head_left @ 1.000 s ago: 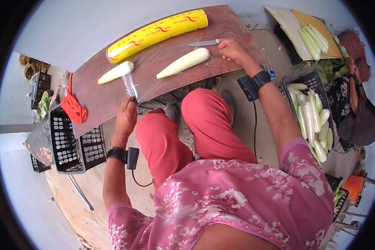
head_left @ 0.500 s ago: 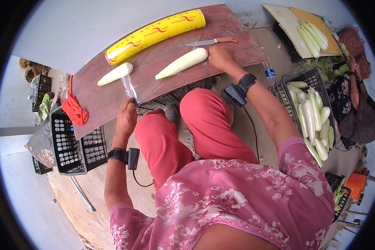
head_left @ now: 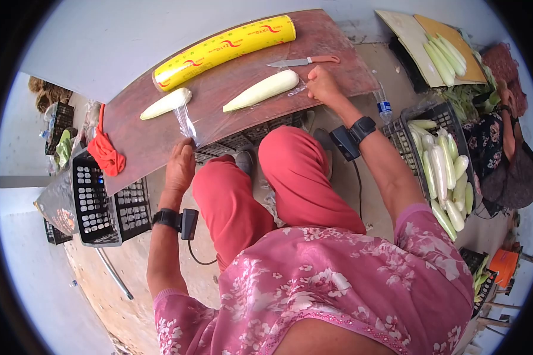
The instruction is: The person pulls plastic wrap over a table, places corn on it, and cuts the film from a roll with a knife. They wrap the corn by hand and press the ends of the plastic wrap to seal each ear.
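Observation:
Clear plastic film (head_left: 185, 122) lies over the reddish board (head_left: 133, 145), gathered into a strip near its front edge. My left hand (head_left: 179, 164) pinches the end of that strip. My right hand (head_left: 324, 84) is closed in a fist at the right, with the film stretched up to it from the larger pale zucchini (head_left: 260, 92). This zucchini lies on its side with film around it. A smaller pale zucchini (head_left: 166, 104) lies to the left, by the gathered strip. Behind them rests a yellow roll of cling film (head_left: 225, 52). A knife with a reddish handle (head_left: 305, 61) lies beyond my right hand.
A black crate (head_left: 441, 112) full of zucchini stands at my right, near another person's arm (head_left: 508, 133). A water bottle (head_left: 384, 109) is beside the board. More zucchini (head_left: 444, 59) lie on a panel. A red cloth (head_left: 105, 151) hangs over the board's left end above black crates (head_left: 95, 201).
My right hand has moved a little to the right, away from the end of the larger zucchini, drawing film out with it. My left hand stays in place on the strip.

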{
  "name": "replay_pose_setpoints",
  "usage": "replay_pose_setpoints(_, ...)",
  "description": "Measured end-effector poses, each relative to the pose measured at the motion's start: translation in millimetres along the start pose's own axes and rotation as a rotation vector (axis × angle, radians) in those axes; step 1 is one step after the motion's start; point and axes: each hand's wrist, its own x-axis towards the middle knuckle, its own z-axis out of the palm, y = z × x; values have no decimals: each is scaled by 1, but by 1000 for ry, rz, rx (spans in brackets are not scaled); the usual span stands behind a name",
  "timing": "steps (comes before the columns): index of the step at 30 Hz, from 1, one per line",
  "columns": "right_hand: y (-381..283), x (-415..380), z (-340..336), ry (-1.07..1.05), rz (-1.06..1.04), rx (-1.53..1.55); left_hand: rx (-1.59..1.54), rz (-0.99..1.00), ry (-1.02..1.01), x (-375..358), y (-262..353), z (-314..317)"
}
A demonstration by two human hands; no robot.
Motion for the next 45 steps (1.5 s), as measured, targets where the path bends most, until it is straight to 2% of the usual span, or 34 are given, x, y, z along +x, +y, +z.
replay_pose_setpoints(2,6,-1,1,11,50,156,2,18,15,-1,-1,1)
replay_pose_setpoints(11,-6,3,-10,-81,197,301,-18,1,9,0,-3,3)
replay_pose_setpoints(14,-19,2,-6,-110,178,72,-10,24,28,-1,-2,3)
replay_pose_setpoints(17,-10,15,5,-104,32,-184,-15,13,28,-2,-1,3)
replay_pose_setpoints(20,-29,9,2,-123,79,-328,-5,17,27,-1,-1,2)
replay_pose_setpoints(23,2,23,11,-66,37,-245,-29,1,10,0,2,-2)
replay_pose_setpoints(26,-21,0,0,-125,258,67,-32,0,5,-2,-1,0)
replay_pose_setpoints(32,-3,-5,-7,-76,242,537,-158,-66,-6,2,0,-10)
replay_pose_setpoints(35,-6,-10,-12,-102,271,667,-296,-83,81,0,-14,-1)
replay_pose_setpoints(38,-3,-7,-13,-171,237,629,-403,-272,24,2,-9,-12)
replay_pose_setpoints(45,-9,-2,-13,-193,175,195,-504,-329,9,1,-21,-8)
